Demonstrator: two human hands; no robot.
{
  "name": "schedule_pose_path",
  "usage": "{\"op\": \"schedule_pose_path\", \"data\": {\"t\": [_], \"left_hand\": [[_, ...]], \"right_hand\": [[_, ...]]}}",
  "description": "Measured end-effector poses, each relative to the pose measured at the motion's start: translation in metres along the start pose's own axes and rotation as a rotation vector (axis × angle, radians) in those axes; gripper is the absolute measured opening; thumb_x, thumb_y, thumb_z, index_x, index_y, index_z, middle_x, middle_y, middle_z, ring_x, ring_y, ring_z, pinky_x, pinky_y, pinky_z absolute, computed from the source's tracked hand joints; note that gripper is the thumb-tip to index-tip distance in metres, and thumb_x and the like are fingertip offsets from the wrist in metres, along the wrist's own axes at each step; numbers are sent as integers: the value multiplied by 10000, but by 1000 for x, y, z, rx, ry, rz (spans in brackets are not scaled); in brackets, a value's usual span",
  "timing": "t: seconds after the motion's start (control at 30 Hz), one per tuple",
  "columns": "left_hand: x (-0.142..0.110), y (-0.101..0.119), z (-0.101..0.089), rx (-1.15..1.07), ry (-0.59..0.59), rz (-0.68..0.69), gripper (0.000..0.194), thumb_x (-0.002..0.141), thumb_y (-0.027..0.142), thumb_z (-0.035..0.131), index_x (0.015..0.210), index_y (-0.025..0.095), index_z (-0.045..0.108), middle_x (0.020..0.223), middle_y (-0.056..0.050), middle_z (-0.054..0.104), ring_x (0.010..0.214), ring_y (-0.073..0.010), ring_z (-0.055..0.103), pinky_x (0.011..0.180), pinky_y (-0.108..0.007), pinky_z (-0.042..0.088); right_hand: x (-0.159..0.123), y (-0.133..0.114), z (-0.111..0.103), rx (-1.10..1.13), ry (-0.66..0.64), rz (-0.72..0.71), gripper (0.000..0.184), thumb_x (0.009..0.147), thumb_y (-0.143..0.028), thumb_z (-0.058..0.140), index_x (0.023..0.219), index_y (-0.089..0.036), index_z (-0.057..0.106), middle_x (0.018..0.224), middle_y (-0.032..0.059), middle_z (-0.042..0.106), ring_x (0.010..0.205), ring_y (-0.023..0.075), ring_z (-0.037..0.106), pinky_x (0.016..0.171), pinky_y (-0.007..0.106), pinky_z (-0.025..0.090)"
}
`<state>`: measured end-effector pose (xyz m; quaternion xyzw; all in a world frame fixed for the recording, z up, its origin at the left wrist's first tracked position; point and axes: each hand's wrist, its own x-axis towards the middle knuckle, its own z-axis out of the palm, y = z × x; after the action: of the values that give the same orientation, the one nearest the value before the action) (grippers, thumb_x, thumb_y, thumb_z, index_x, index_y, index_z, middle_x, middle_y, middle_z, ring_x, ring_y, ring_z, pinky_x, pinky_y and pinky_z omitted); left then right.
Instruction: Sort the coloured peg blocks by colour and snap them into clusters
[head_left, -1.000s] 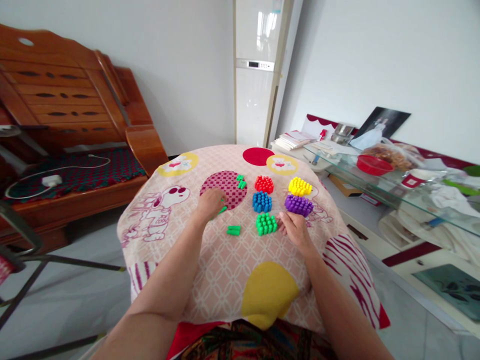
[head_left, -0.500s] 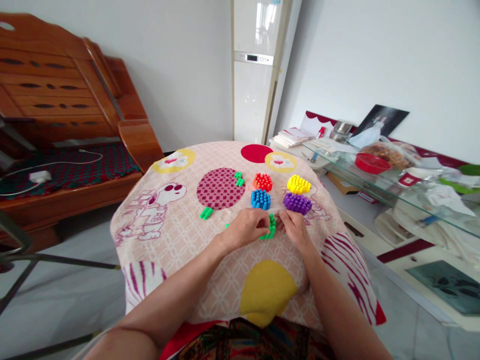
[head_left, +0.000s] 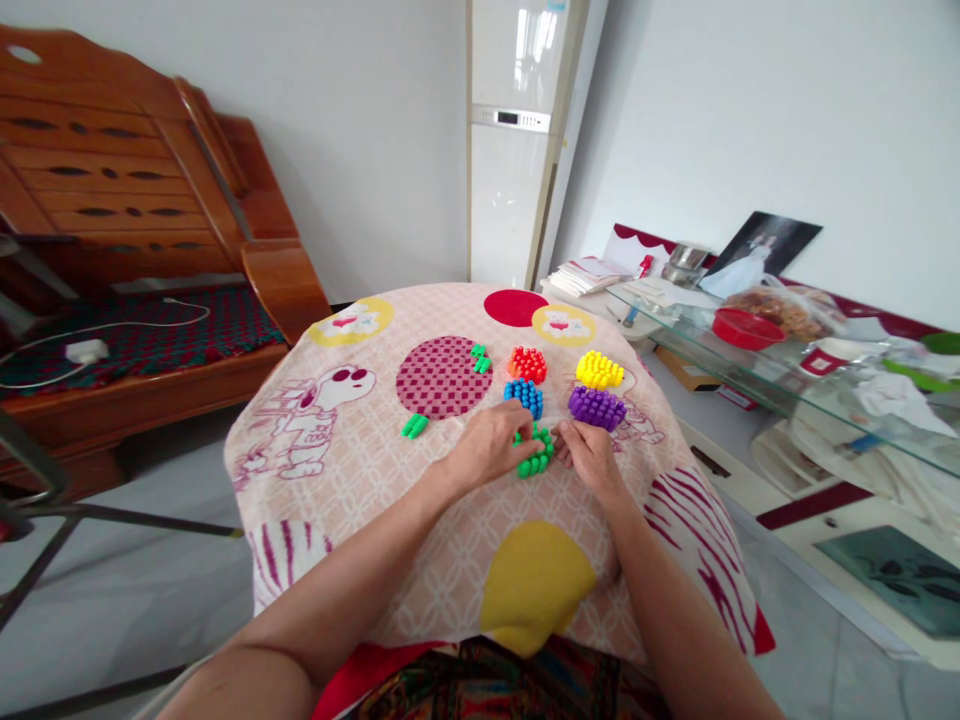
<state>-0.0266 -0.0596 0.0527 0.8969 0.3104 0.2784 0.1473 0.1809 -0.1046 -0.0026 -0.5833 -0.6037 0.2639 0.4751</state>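
A cluster of small green knobbed plastic pieces stands on the cloth between my two hands. My left hand is closed over its left edge, with thumb and fingertips pinched on a green piece. My right hand sits at the cluster's right side with its fingers curled together; whether it holds anything is hidden. Just beyond are similar blue pieces and purple pieces. Behind those stand red pieces and yellow pieces. Some loose green pieces lie to the left, others farther back.
A patterned cloth covers the round table. To the right, a glass shelf carries a red bowl, papers and bags. At left stands a wooden bench, and a tall white cabinet unit is at the back.
My left hand has shifted slightly back and left over the green cluster, uncovering more of it. My right hand stays almost in place. The camera view has shifted a little.
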Motion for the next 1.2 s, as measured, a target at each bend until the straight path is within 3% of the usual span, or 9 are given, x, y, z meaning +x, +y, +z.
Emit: {"op": "schedule_pose_path", "data": {"t": [0.1,0.17,0.3,0.4,0.6,0.77,0.9,1.0,1.2], "left_hand": [[32,-36,-14,94,194,-145,122,893,220,569,824,158,649,830,-63,671,794,-176,617,762,-289,471],[55,-68,-16,168,238,-267,148,870,177,567,968,139,671,967,-102,703,929,-213,642,855,-318,488],[90,-120,-2,252,161,-422,457,835,190,623,1284,112,588,1325,-172,620,1248,-257,564,1061,-338,429],[104,-138,10,327,28,-427,529,853,235,606,1355,80,545,1399,-207,564,1310,-276,520,1085,-345,413],[96,-136,9,374,-137,-347,289,790,145,591,1032,173,745,1098,-101,725,1132,-243,625,1025,-305,449],[49,-111,-5,325,-182,-254,205,833,219,597,946,190,767,1053,-88,736,1054,-238,646,942,-307,476],[13,-89,-21,278,-228,-305,206,874,253,561,866,177,752,965,-90,737,930,-231,668,807,-301,479],[-1,-83,-31,245,-196,-376,152,823,181,590,899,190,721,921,-48,738,872,-200,667,739,-269,455],[-8,-87,-34,140,-97,-429,237,753,113,620,962,176,712,951,-44,750,883,-199,679,755,-263,470]], "right_hand": [[0,0,1,-10,3,3,504,941,-569,457,684,-174,638,571,30,639,509,160,588,506,261,440],[-1,0,1,-3,7,9,488,940,-551,461,685,-172,634,584,30,644,513,158,589,503,259,439],[-1,-2,3,31,12,47,463,935,-528,462,721,-164,653,584,26,646,502,159,591,480,258,435],[1,-3,3,33,15,66,474,928,-539,464,701,-166,649,557,21,631,482,156,576,468,259,429],[3,-2,4,35,16,82,488,922,-555,468,696,-165,654,558,22,632,492,154,571,495,263,439],[2,1,4,2,14,54,479,926,-547,463,731,-163,670,573,22,639,523,157,589,519,258,443],[2,2,2,-19,9,29,487,927,-547,459,672,-172,639,584,32,644,541,161,598,514,253,434],[2,2,2,-10,14,33,491,924,-557,462,693,-166,649,593,37,647,531,164,593,498,255,432],[2,3,2,14,7,63,493,923,-566,465,798,-148,695,587,24,642,481,154,561,465,255,416]]}}
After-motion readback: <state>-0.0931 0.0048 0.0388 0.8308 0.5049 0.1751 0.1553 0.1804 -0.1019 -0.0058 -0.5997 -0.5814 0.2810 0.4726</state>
